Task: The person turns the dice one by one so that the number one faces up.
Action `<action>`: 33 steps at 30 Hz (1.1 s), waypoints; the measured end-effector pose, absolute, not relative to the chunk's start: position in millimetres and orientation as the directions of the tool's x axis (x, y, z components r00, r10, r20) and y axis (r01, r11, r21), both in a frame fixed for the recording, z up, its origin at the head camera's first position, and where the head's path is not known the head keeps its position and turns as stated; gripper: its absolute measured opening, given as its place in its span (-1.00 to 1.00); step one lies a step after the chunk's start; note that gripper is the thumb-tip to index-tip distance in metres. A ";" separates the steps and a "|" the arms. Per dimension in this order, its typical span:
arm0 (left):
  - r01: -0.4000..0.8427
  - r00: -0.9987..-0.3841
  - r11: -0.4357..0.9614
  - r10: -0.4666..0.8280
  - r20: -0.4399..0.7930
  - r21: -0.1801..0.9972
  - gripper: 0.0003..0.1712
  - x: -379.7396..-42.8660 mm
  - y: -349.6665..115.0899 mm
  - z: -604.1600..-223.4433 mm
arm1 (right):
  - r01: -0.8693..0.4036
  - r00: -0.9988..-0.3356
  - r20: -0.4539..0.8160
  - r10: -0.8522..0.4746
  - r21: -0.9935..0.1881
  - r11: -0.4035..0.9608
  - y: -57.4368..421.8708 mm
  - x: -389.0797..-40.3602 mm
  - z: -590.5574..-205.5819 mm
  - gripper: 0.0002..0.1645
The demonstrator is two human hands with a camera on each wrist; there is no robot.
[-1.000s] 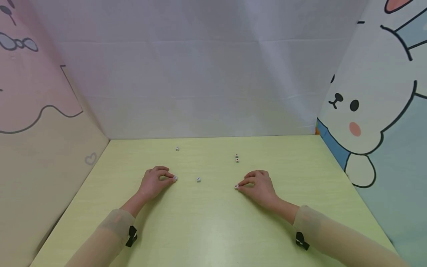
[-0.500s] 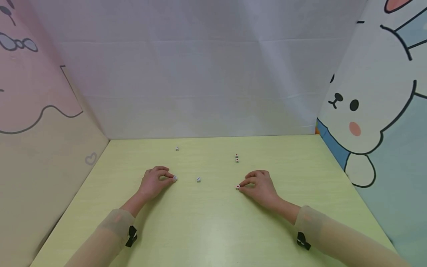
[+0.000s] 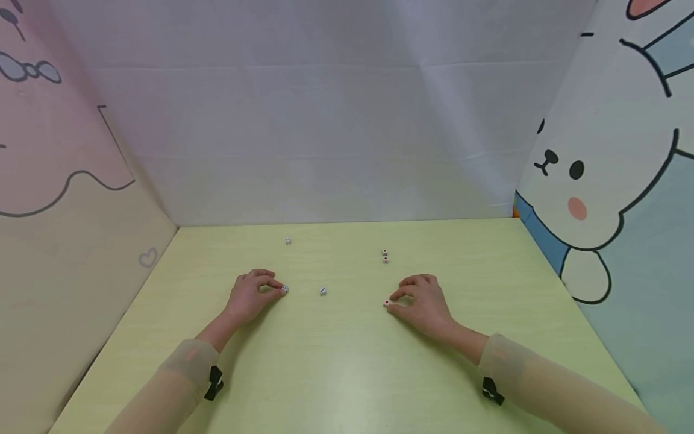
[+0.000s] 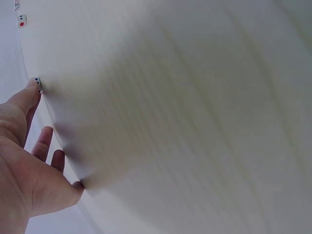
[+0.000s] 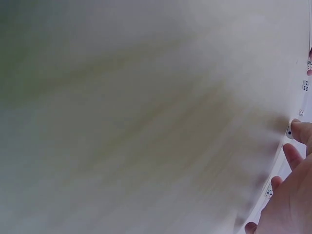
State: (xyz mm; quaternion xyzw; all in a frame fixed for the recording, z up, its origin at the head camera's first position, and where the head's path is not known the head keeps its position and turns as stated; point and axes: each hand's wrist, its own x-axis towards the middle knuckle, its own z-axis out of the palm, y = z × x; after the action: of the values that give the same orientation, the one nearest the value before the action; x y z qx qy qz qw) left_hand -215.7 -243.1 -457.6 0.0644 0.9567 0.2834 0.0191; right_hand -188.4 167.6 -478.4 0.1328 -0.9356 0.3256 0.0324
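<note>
The table loses its near edge to the head view's lower border, as do both sleeves that cross it. On it, fingertips of the left hand and right hand partly hide the left-hand die and right-hand die (mostly thumb, from the wrists). At the table's far left, a lone die has pips too small to count; beyond its right edge, a cartoon animal is cropped

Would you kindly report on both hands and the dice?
Left hand pinches a die; right hand at another die, grip unclear. Four dice untouched, one between hands.
</note>
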 end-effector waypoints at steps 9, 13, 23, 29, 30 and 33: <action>0.101 -0.992 0.826 0.126 -0.007 0.554 -0.74 -215.2 -241.7 -455.7 | -0.251 -0.968 0.128 -0.218 -0.591 0.767 164.0 -187.6 -477.8 -0.78; 0.099 -0.992 0.827 0.124 -0.007 0.554 -0.74 -216.1 -241.2 -454.8 | -0.258 -0.966 0.136 -0.220 -0.581 0.772 163.5 -188.2 -477.9 -0.77; 0.097 -0.992 0.828 0.126 -0.014 0.552 -0.74 -217.5 -243.1 -457.1 | -0.259 -0.966 0.140 -0.218 -0.589 0.766 163.2 -188.8 -477.6 -0.82; 0.100 -0.992 0.829 0.128 -0.012 0.551 -0.73 -217.4 -242.5 -457.6 | -0.264 -0.964 0.144 -0.223 -0.605 0.751 163.0 -188.9 -477.2 -0.86; 0.102 -0.992 0.829 0.130 -0.012 0.550 -0.73 -217.2 -242.5 -457.4 | -0.263 -0.964 0.143 -0.223 -0.607 0.750 163.0 -188.9 -477.4 -0.87; 0.101 -0.992 0.829 0.129 -0.013 0.550 -0.73 -216.8 -241.9 -456.7 | -0.265 -0.964 0.145 -0.224 -0.612 0.745 163.2 -188.8 -477.9 -0.88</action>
State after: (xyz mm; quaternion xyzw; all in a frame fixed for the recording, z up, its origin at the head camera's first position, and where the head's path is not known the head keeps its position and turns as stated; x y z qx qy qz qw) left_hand -216.8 -241.9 -456.7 0.0602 0.9560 0.2861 0.0246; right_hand -188.8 163.2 -477.9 0.1312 -0.9335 0.3323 0.0307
